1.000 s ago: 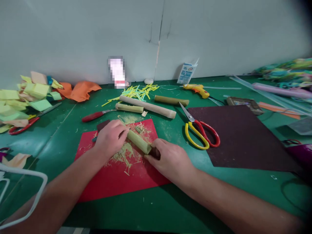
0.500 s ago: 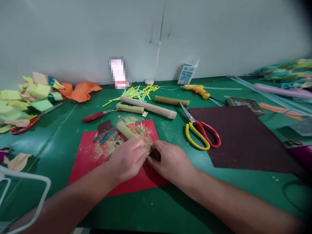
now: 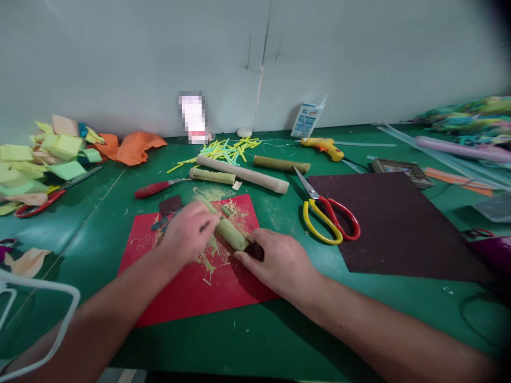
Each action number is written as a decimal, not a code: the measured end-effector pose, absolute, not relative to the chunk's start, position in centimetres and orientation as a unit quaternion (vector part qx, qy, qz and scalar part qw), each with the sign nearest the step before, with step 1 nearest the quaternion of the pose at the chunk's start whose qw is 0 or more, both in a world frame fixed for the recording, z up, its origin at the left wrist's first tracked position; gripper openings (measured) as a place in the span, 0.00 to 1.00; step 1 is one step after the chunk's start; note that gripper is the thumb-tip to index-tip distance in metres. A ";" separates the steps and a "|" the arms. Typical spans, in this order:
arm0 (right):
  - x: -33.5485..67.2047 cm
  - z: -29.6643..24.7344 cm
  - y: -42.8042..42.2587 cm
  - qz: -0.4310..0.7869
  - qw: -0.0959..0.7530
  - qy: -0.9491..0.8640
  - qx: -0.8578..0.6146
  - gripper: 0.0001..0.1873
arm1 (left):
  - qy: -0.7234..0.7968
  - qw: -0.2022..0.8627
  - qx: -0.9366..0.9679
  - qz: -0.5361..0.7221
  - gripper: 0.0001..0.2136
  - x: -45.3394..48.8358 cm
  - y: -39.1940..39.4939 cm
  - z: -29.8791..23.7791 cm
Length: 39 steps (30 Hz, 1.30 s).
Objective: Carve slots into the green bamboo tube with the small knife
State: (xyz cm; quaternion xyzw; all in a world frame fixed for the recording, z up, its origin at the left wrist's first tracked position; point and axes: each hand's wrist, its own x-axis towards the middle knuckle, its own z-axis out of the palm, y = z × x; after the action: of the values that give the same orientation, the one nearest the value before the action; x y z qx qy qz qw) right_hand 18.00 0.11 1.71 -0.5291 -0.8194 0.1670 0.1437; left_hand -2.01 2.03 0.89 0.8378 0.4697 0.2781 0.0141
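A pale green bamboo piece [image 3: 231, 234] lies at a slant over a sheet of red paper [image 3: 187, 298]. My right hand [image 3: 279, 260] is closed around its near end. My left hand [image 3: 189, 229] is closed over the upper part of the bamboo, slightly blurred, with a bit of dark sandpaper [image 3: 205, 226] showing between the fingers. Shavings [image 3: 207, 263] and pale dust are scattered about the red paper. Beside the left hand lie a dark brown square [image 3: 170, 205] and grey scraps, partly hidden by that hand.
Behind lie a red-handled carving tool [image 3: 154, 189], several other bamboo pieces [image 3: 243, 174] and cut yellow straws [image 3: 227, 151]. Red-and-yellow scissors [image 3: 331, 218] overlap a dark sheet [image 3: 399, 229] at right. A yellow glue gun [image 3: 325, 148] stands farther back; a white frame [image 3: 59, 290] juts in lower left.
My left hand has slid up and left along the bamboo, away from my right hand, baring its near part and more shavings. The right hand stays at the near end.
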 end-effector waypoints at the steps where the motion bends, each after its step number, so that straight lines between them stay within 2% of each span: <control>1: 18.0 1.8 0.1 0.166 0.142 -0.819 -0.530 0.12 | 0.485 0.002 0.824 0.293 0.10 -2.4 2.3 1.0; 7: 18.0 1.7 0.1 0.164 0.147 -0.825 -0.521 0.11 | 0.414 0.034 0.879 0.235 0.10 -2.1 2.0 1.0; 13: 18.1 1.7 0.1 0.168 0.140 -0.821 -0.528 0.11 | 0.493 -0.075 0.822 0.274 0.10 -4.0 3.9 1.1; 18: 18.1 1.7 0.1 0.163 0.148 -0.828 -0.515 0.11 | 0.390 -0.011 0.900 0.196 0.11 -1.7 1.6 1.4; 23: 18.1 1.7 0.0 0.157 0.142 -0.825 -0.524 0.11 | 0.430 -0.043 0.870 0.237 0.11 -2.0 1.9 1.5; 27: 18.0 1.7 0.0 0.160 0.149 -0.827 -0.518 0.10 | 0.382 -0.009 0.906 0.182 0.11 -1.7 1.7 1.3; 32: 18.1 1.6 0.0 0.167 0.140 -0.825 -0.522 0.11 | 0.438 -0.034 0.865 0.242 0.11 -1.5 1.6 1.4; 37: 18.1 1.7 0.0 0.163 0.145 -0.829 -0.515 0.10 | 0.394 0.020 0.900 0.183 0.11 -0.8 0.8 1.2; 39: 18.1 1.7 0.0 0.166 0.143 -0.827 -0.517 0.11 | 0.419 0.004 0.885 0.205 0.11 -1.2 1.1 1.2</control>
State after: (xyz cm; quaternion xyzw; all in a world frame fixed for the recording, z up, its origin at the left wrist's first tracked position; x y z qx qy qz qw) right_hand 18.12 -0.01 1.71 -0.5172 -0.8275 0.1658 0.1426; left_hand -1.20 1.09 1.18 0.8847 0.4187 0.2046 0.0043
